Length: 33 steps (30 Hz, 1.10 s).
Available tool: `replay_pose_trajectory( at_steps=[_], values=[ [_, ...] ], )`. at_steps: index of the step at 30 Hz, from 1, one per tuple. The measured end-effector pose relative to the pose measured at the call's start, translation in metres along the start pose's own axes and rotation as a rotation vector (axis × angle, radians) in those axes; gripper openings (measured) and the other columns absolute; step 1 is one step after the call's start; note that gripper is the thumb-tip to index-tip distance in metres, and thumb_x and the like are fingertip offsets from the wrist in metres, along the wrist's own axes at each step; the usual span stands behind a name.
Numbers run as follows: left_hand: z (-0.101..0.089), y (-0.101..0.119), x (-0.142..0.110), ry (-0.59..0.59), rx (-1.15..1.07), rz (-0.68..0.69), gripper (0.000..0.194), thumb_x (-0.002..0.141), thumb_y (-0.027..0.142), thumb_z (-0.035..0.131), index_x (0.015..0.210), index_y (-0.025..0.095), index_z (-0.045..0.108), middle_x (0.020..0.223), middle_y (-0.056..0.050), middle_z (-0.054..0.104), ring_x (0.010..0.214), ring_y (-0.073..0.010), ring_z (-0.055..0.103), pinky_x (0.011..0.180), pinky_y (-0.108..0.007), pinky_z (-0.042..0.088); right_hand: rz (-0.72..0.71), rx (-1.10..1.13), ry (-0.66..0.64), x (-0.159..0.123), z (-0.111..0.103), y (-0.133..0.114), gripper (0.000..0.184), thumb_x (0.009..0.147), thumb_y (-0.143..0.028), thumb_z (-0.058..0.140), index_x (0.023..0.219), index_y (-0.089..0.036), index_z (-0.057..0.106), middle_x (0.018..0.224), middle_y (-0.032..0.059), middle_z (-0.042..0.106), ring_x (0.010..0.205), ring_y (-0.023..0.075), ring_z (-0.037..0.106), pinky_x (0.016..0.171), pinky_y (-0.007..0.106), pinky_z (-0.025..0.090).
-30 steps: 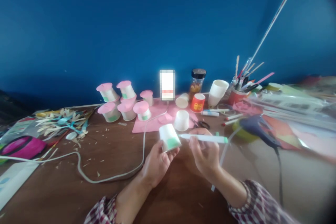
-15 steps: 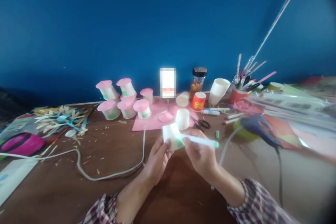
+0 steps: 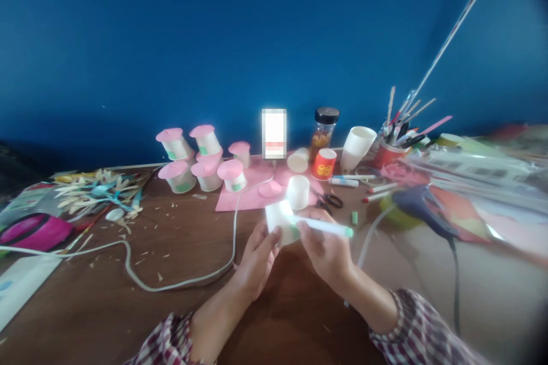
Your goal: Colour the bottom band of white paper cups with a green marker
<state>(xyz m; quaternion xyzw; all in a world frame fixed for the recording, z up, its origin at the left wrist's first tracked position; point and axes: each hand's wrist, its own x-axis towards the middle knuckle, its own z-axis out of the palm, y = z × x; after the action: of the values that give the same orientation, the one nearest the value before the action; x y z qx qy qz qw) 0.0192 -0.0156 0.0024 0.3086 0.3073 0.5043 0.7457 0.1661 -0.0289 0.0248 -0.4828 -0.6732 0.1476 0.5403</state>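
Note:
My left hand (image 3: 256, 259) is closed around a small white paper cup (image 3: 277, 218) that has a green patch on its side. My right hand (image 3: 326, 251) grips a white marker (image 3: 323, 227) with a green end; its tip touches the cup's side. Both hands hover over the brown table (image 3: 128, 308), just in front of another white cup (image 3: 297, 191) standing upside down on a pink paper sheet (image 3: 248, 197). A green marker cap (image 3: 354, 217) lies on the table to the right of the hands.
Several white cups with pink tops (image 3: 201, 159) stand at the back left. A white cable (image 3: 171, 282) snakes across the table. Scissors (image 3: 331, 201), a red cup (image 3: 323, 164), a jar (image 3: 323, 131), a pen holder (image 3: 391, 151) and a glue gun (image 3: 422, 208) are on the right.
The cup and marker have come together and moved slightly away from me; the marker tip now rests on the cup, which has turned in my left hand.

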Motion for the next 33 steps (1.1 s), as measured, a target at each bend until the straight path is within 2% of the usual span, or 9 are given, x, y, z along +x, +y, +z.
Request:
replay_pose_trajectory(
  at_steps=[12,25,33],
  values=[
    [0.0018,-0.0001,-0.0006,0.018,-0.017,0.000,0.019,0.083,0.028,0.064,0.100,0.020,0.063,0.110,-0.006,0.068,0.113,-0.0234,0.057,0.103,-0.040,0.035,-0.013,-0.028,0.024,0.0026,-0.0001,-0.0015,0.007,0.088,-0.017,0.054,0.092,-0.021,0.059,0.080,0.0014,0.063,0.069,0.0145,0.061,0.068,0.025,0.050],
    [-0.0010,-0.0025,-0.0018,0.010,-0.001,-0.002,0.018,0.085,0.028,0.062,0.102,0.021,0.062,0.112,-0.006,0.068,0.113,-0.0220,0.057,0.105,-0.039,0.033,-0.012,-0.020,0.036,0.0031,0.0003,-0.0008,0.009,0.087,-0.017,0.055,0.094,-0.021,0.059,0.081,0.0011,0.064,0.069,0.0143,0.062,0.068,0.025,0.050],
    [0.0020,0.0007,-0.0019,0.002,-0.005,-0.008,0.023,0.083,0.030,0.064,0.104,0.020,0.063,0.115,-0.007,0.067,0.116,-0.0239,0.055,0.105,-0.039,0.033,-0.004,-0.035,0.036,0.0027,0.0007,-0.0006,0.007,0.087,-0.018,0.055,0.093,-0.020,0.059,0.081,0.0014,0.064,0.069,0.0139,0.062,0.067,0.024,0.050]
  ],
)
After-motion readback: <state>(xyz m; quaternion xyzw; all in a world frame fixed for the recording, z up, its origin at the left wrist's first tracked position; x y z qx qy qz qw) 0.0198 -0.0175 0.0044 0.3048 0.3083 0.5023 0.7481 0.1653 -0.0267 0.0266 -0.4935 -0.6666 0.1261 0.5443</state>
